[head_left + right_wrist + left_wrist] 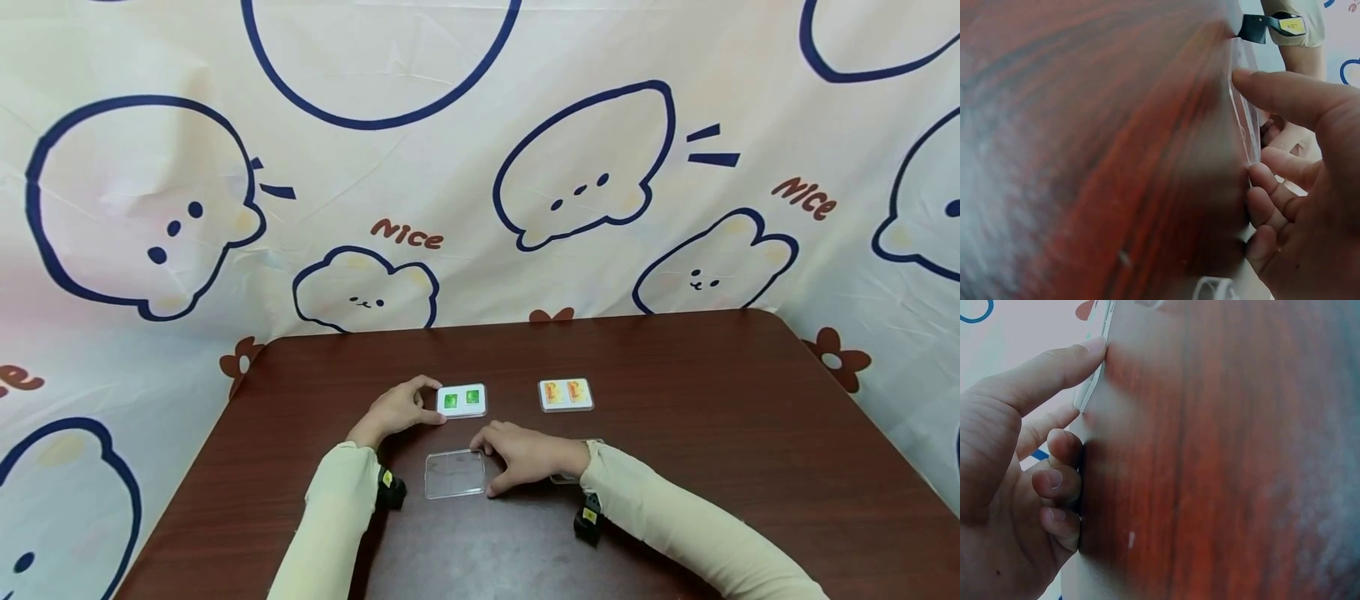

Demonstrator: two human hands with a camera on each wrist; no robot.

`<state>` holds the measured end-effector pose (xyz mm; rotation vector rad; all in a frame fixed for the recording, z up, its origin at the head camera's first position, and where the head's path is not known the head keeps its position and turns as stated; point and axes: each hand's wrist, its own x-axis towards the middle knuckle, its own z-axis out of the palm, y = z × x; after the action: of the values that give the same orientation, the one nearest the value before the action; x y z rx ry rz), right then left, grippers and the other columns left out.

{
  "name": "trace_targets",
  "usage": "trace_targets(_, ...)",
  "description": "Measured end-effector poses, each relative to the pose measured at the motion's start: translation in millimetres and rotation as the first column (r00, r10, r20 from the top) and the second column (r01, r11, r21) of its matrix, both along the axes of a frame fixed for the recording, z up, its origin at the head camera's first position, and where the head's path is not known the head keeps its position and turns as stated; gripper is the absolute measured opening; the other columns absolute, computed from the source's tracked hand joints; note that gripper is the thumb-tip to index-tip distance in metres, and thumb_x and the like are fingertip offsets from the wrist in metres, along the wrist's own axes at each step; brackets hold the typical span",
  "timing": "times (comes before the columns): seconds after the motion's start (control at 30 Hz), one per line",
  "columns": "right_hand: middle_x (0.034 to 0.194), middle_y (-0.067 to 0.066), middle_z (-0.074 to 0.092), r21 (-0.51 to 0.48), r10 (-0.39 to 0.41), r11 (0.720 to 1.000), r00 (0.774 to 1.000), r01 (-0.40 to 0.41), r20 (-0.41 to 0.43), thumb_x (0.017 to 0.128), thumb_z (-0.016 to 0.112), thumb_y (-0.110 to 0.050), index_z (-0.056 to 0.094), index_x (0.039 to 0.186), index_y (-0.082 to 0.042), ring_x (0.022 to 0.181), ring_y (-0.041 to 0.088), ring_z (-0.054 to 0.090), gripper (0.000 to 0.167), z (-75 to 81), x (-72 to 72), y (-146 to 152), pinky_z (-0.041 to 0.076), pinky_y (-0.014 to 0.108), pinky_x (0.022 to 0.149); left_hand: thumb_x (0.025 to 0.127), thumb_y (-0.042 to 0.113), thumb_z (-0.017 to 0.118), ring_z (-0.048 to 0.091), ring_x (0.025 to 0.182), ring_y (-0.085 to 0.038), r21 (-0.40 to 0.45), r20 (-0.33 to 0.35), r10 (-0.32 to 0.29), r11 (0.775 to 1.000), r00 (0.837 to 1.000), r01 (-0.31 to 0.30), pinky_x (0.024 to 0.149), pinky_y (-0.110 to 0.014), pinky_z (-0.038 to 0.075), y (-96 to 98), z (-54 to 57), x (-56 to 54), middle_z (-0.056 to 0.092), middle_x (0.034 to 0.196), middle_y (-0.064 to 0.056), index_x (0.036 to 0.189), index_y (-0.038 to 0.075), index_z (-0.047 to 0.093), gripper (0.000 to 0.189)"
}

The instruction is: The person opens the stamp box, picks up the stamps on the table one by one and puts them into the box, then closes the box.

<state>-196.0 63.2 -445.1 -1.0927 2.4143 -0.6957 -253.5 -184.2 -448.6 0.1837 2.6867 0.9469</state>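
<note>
A flat white case with two green squares [461, 401] lies on the table, left of centre. My left hand [397, 408] pinches its left end, thumb at the near edge and index finger at the far one; in the left wrist view the other fingers curl against the tabletop. Closer to me lies a clear, shallow plastic cover [454, 474]. Its right end is between the thumb and fingers of my right hand [525, 454]. The right wrist view shows the cover's thin edge [1244, 119] against that thumb.
A second flat white case, with two orange pictures [566, 395], lies farther right on the brown table [675, 400]. Part of another clear plastic piece [562, 479] shows beneath the right wrist. A printed cloth [465, 183] hangs behind the table.
</note>
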Motion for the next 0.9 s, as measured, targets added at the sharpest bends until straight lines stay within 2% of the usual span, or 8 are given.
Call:
trace_targets(0.27, 0.099, -0.005, 0.050, 0.059, -0.051, 0.997, 0.991, 0.059, -0.126, 0.077, 0.078, -0.038, 0.054, 0.126, -0.013, 0.088, 0.006, 0.044, 0.059, -5.1, 4.0, -5, 0.038, 0.020, 0.072, 0.075, 0.031, 0.082, 0.046, 0.060, -0.016, 0.001, -0.012, 0.007, 1.000, 1.000, -0.007, 0.056, -0.028, 0.036, 0.9, -2.9, -0.5, 0.052, 0.075, -0.003, 0.125, 0.022, 0.060, 0.055)
trace_targets(0.43, 0.104, -0.004, 0.053, 0.082, -0.058, 0.994, 0.983, 0.073, -0.172, 0.075, 0.078, -0.047, 0.054, 0.126, -0.013, 0.089, 0.007, 0.047, 0.066, -5.2, 7.0, -7, 0.040, 0.021, 0.071, 0.076, 0.031, 0.082, 0.045, 0.061, -0.016, -0.001, -0.008, 0.010, 1.000, 1.000, -0.010, 0.056, -0.028, 0.035, 0.7, -2.9, 0.9, 0.051, 0.075, -0.003, 0.125, 0.022, 0.060, 0.054)
trace_targets(0.57, 0.103, -0.005, 0.054, 0.101, -0.074, 0.990, 0.974, 0.097, -0.212, 0.075, 0.076, -0.048, 0.056, 0.125, -0.015, 0.088, 0.007, 0.048, 0.063, -7.1, 9.8, -11, 0.040, 0.022, 0.066, 0.076, 0.031, 0.082, 0.045, 0.061, -0.017, 0.010, 0.009, 0.012, 1.000, 1.000, -0.012, 0.056, -0.028, 0.035, 0.2, -2.1, 2.9, 0.051, 0.076, -0.003, 0.125, 0.023, 0.059, 0.054)
trace_targets(0.7, 0.097, -0.007, 0.052, 0.108, -0.084, 0.988, 0.973, 0.109, -0.214, 0.076, 0.076, -0.044, 0.056, 0.124, -0.016, 0.085, 0.006, 0.046, 0.058, -6.7, 9.9, -12, 0.038, 0.021, 0.062, 0.076, 0.031, 0.082, 0.045, 0.061, -0.017, 0.017, 0.012, 0.012, 1.000, 1.000, -0.012, 0.056, -0.028, 0.035, -0.5, -2.3, 3.0, 0.051, 0.075, -0.003, 0.125, 0.022, 0.059, 0.055)
trace_targets(0.9, 0.096, -0.008, 0.052, 0.096, -0.092, 0.989, 0.980, 0.110, -0.175, 0.078, 0.075, -0.039, 0.056, 0.125, -0.015, 0.084, 0.005, 0.047, 0.056, -6.2, 5.5, -10, 0.039, 0.021, 0.063, 0.076, 0.030, 0.082, 0.045, 0.060, -0.016, 0.023, 0.003, 0.015, 1.000, 1.000, -0.015, 0.056, -0.027, 0.034, -0.3, -3.4, 1.3, 0.051, 0.074, -0.002, 0.126, 0.022, 0.060, 0.055)
